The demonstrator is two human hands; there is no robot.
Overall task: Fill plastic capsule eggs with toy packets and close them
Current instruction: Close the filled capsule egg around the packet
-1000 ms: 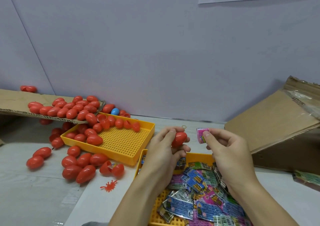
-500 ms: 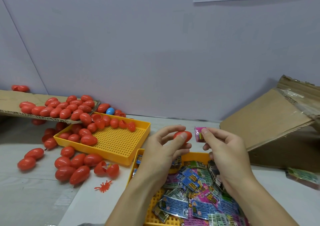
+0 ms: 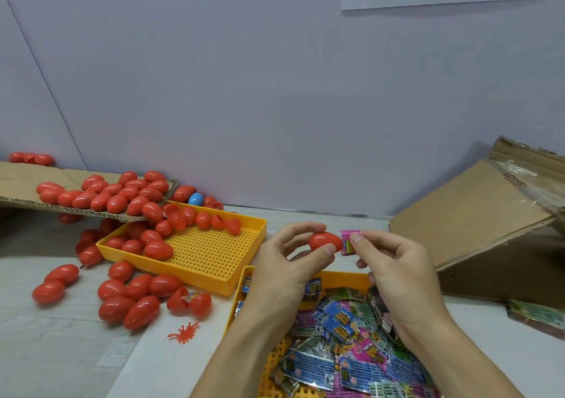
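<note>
Your left hand [image 3: 286, 270] grips a red capsule egg [image 3: 324, 241]; your right hand [image 3: 397, 270] pinches a pink toy packet [image 3: 348, 242] against it, above the packet tray's [image 3: 342, 278] far edge. Packet not yet inside; many packets and eggs remain.

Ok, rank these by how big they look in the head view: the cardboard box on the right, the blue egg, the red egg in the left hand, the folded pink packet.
1. cardboard box
2. red egg
3. pink packet, though partly hidden
4. blue egg, which sits farther away, so its rank against the packet is unsure
</note>
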